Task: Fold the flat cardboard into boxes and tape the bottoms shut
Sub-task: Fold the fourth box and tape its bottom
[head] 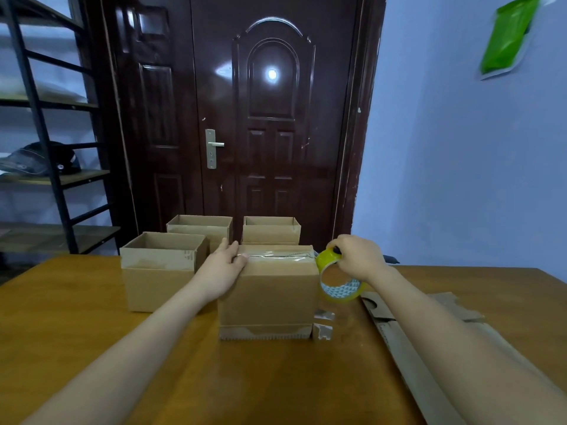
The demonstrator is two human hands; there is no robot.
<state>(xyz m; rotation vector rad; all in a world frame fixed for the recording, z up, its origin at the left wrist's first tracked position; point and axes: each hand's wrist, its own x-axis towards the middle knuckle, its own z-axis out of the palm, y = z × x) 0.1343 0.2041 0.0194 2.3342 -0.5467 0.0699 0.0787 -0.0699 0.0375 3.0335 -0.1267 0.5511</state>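
A cardboard box [267,299] stands bottom-up in the middle of the wooden table [214,378]. A strip of clear tape [276,255] runs across its upper face. My left hand [225,265] presses flat on the box's top left edge, thumb on the tape's end. My right hand [357,257] grips a yellow tape roll [336,280] at the box's top right corner, with the tape stretched from roll to box. Flat cardboard [408,342] lies on the table at the right, partly under my right forearm.
Three open-topped boxes stand behind and left: one at the left [159,271], two at the table's far edge [199,230] [271,230]. Tape scraps [322,325] lie by the box's right foot. A dark door [270,118] and a metal shelf [46,167] are behind.
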